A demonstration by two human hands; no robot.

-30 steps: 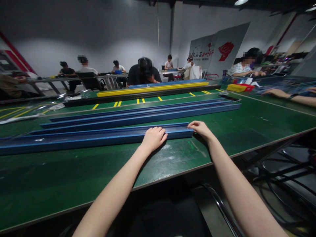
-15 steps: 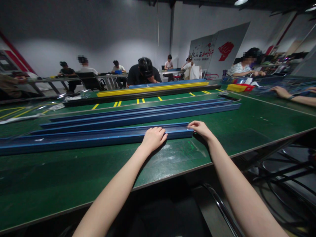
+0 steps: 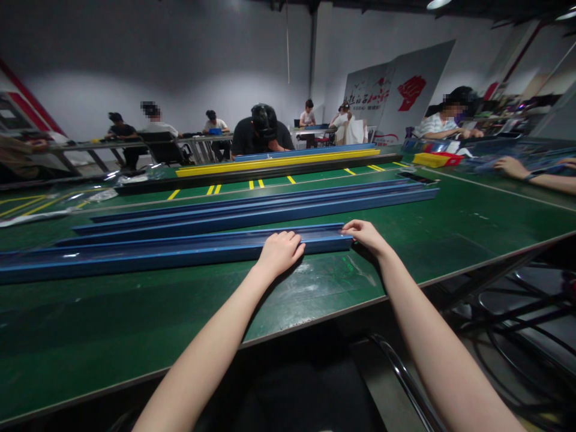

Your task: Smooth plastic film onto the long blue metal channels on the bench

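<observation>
Across a green table [image 3: 490,228] in a grey-walled workroom, the near blue channel [image 3: 157,253] lies lengthwise, left to right. The left hand [image 3: 281,252] curls over it; the right hand's [image 3: 362,233] fingers pinch its right end.

Two hands of mine, one near blue channel, and colours to count beyond.
On the worktop [image 3: 495,222] I count one near blue channel [image 3: 180,258] with my left hand [image 3: 281,249] and right hand [image 3: 361,233] at it; the blue lengths [image 3: 270,214] just behind overlap too closely for me to number. Farther off are one yellow strip [image 3: 279,161], one black strip [image 3: 258,174], one far blue strip [image 3: 310,152], one yellow bin [image 3: 429,160] and one red bin [image 3: 455,159].
</observation>
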